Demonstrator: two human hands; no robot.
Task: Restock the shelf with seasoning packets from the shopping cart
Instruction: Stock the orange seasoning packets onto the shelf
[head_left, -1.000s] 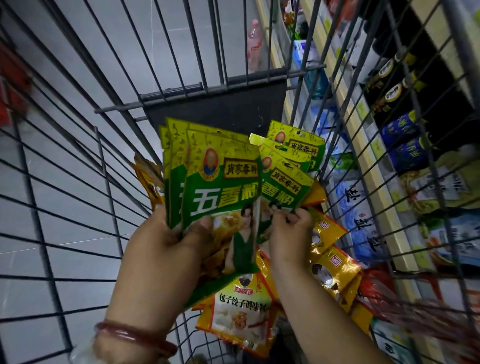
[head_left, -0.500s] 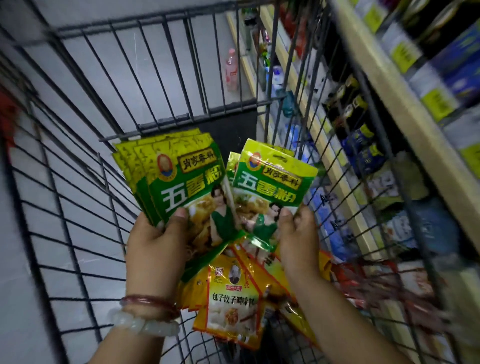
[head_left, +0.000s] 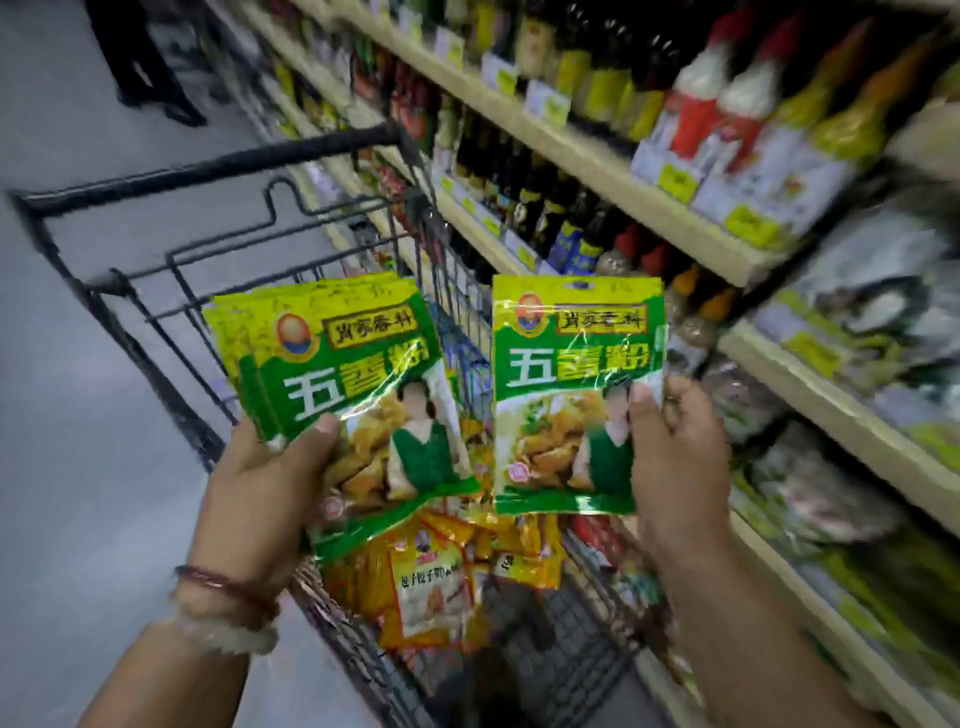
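Head view: left hand (head_left: 260, 499) grips a packet stack (head_left: 332, 374); right fingers (head_left: 647, 410) pinch one green packet (head_left: 566, 384), probably light, slippery; hold edges.

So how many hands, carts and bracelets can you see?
Hands: 2, left hand and right hand, each gripping green packets
Carts: 1
Bracelets: 2, both on the left wrist
Total: 5

Glossy, crinkled plastic film covers the green seasoning packets (head_left: 358, 395), catching light. The shopping cart (head_left: 171, 270) is dark, matt metal wire. Yellow packets (head_left: 426, 582) inside look shiny plastic. The shelf (head_left: 587, 150) edge appears pale, matt wood.
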